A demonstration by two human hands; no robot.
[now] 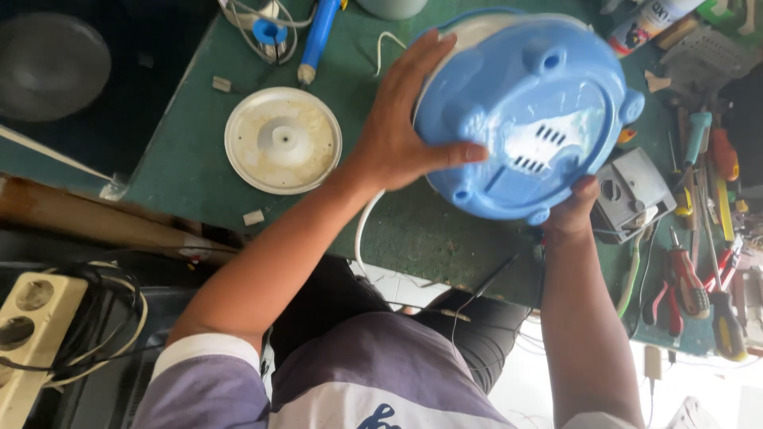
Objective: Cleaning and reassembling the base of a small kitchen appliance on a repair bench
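1. Far left, off the bench (199,171): a dark round pan (49,65) on a black surface, and nearer, a cream power strip (24,334) with black cables looped beside it.
2. On the green bench, left of centre: a flat white disc (283,140), stained, with a small hub in the middle, lying apart from both hands. Beyond it, a blue-handled tool (318,36) and a little coil of wire.
3. Left hand (397,131): palm pressed on the left side of the blue appliance (528,111), fingers spread up over the white rim, thumb laid across the blue underside toward the vents. Clamped on the shell. Forearm running in from near left, rising diagonally to the wrist.
4. Blue appliance: round, held tilted above the bench between the two hands, underside turned toward the camera, stubby feet around the edge, slotted vents at the middle. No long axis to speak of; nearly circular, so the grip sits on opposite edges.
5. Right hand (576,210): under the near right edge, mostly hidden, only fingertips showing against the rim. Touching and supporting; how tightly closed cannot be told. Forearm coming almost straight up from near.
6. Right of the appliance: a grey box (632,191), then screwdrivers (690,278) and pliers scattered along the bench edge.
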